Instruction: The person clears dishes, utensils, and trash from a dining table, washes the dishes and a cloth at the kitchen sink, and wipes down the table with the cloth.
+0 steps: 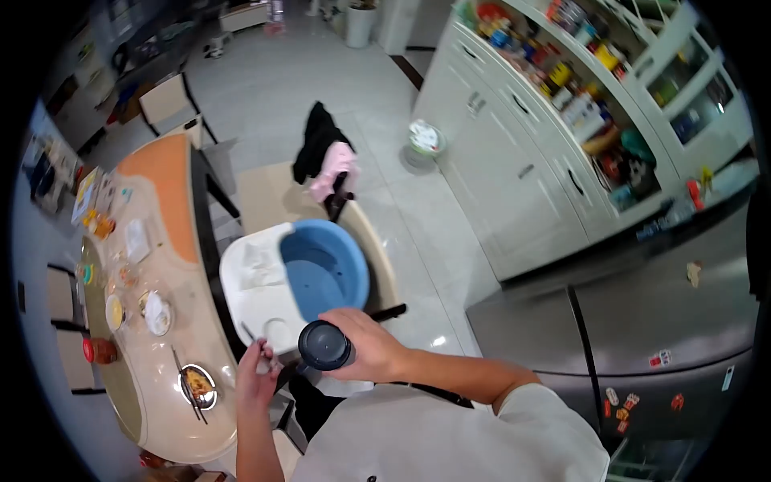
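My right hand (365, 345) is wrapped round a dark cylindrical container with a round black top (324, 345), seen from above. Beside it, the fingers of my left hand (257, 373) are closed on a thin stick-like thing (247, 330) that pokes out past them; its kind is too small to make out. Just beyond both hands is a blue tub-shaped seat (325, 277) with a white tray (241, 301) at its left. A crumpled white tissue or cloth (263, 267) lies on that tray.
A curved dining table (173, 422) at left carries a plate of food (197, 386), chopsticks, bowls and a red-lidded jar (99, 349). Black and pink clothes (329, 161) hang on a chair. A waste bin (423, 145), white cabinets (514, 169) and a steel fridge (666, 321) stand right.
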Tool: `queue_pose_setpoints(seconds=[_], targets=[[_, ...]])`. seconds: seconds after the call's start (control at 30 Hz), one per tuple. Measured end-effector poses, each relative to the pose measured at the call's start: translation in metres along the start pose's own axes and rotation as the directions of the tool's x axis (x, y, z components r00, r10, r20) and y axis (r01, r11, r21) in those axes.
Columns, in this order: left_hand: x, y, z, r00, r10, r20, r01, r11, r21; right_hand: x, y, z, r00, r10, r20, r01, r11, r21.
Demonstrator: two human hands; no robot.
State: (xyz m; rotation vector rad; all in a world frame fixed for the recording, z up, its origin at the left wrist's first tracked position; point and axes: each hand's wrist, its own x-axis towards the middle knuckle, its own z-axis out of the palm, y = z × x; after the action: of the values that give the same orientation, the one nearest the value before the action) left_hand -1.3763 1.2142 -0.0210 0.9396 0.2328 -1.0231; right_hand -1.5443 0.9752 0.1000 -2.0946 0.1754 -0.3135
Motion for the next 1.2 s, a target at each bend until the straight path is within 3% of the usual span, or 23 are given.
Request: queue_pose_setpoints(seconds=[0.17, 0.27, 0.33, 0.4, 0.6, 0.67, 0.8, 0.9, 1.2], targets=[[0.083, -0.062, 0.154, 0.988, -0.100, 0.119, 0.107, 0.993, -0.056, -0.073, 0.032, -0.117, 0.992, 0.082, -0.092, -0.086, 0.995, -0.044], [0.136, -0.090, 0.217, 0.971, -0.138, 0.194, 0.158, 0.983, -0.091, -0.099, 0.069, -0.159, 0.962, 0.175, -0.208, -0.185, 0.982, -0.028], [0.168, -0.105, 0.255, 0.912, -0.178, 0.369, 0.244, 0.960, -0.140, -0.105, 0.084, -0.197, 0.954, 0.175, -0.242, -0.191, 0.981, -0.044], [0.211, -0.124, 0.288, 0.907, -0.190, 0.376, 0.243, 0.965, -0.099, -0.108, 0.108, -0.231, 0.919, 0.229, -0.322, -0.265, 0.962, -0.073], [0.350, -0.165, 0.395, 0.877, -0.280, 0.390, 0.349, 0.930, -0.118, -0.078, 0.195, -0.342, 0.894, 0.203, -0.399, -0.279, 0.950, -0.143], [0.413, -0.178, 0.436, 0.866, -0.288, 0.408, 0.367, 0.921, -0.129, -0.055, 0.225, -0.386, 0.890, 0.094, -0.446, -0.206, 0.956, -0.209], [0.522, -0.209, 0.513, 0.879, -0.358, 0.315, 0.386, 0.922, -0.029, -0.011, 0.274, -0.471, 0.857, 0.119, -0.500, -0.238, 0.954, -0.180], [0.608, -0.230, 0.563, 0.869, -0.472, 0.151, 0.474, 0.880, 0.026, 0.023, 0.310, -0.527, 0.842, 0.154, -0.516, -0.272, 0.949, -0.161], [0.938, -0.312, 0.692, 0.869, -0.487, -0.087, 0.491, 0.871, 0.019, 0.149, 0.495, -0.688, 0.865, 0.192, -0.464, -0.312, 0.930, -0.197]])
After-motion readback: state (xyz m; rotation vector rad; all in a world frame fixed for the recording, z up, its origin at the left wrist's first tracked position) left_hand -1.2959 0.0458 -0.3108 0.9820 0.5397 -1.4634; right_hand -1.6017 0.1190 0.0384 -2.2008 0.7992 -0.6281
